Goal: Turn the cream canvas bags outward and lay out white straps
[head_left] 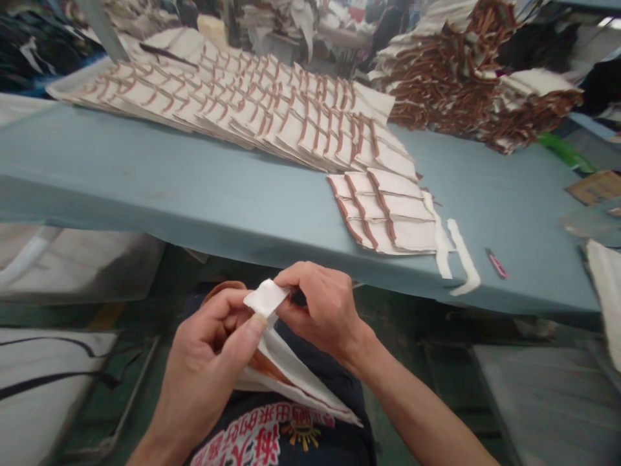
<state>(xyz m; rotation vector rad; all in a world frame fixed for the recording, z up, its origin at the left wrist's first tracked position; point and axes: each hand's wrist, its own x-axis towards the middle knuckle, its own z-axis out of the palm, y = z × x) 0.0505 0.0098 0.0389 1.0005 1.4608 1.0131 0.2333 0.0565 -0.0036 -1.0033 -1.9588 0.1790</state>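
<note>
Over my lap, my left hand (213, 356) pinches a white fabric piece with brown edging (295, 378), its thumb pressed near a corner. At that corner a small white tab (266, 298) sticks up between my two hands. My right hand (320, 310) is closed at the tab's right end, thumb and fingers together. Whether the tab is a label or a bit of tape I cannot tell. The fabric hangs down to the right across my dark printed apron (262, 433). Part of the piece is hidden behind my left fingers.
A blue-covered table (218, 188) crosses ahead. It bears overlapping rows of white brown-edged pieces (242, 103), a smaller set of them (388, 213), two white strips (463, 259), and a pink cutter-like tool (497, 264). A tall brown-and-white fabric pile (451, 77) stands at the back right.
</note>
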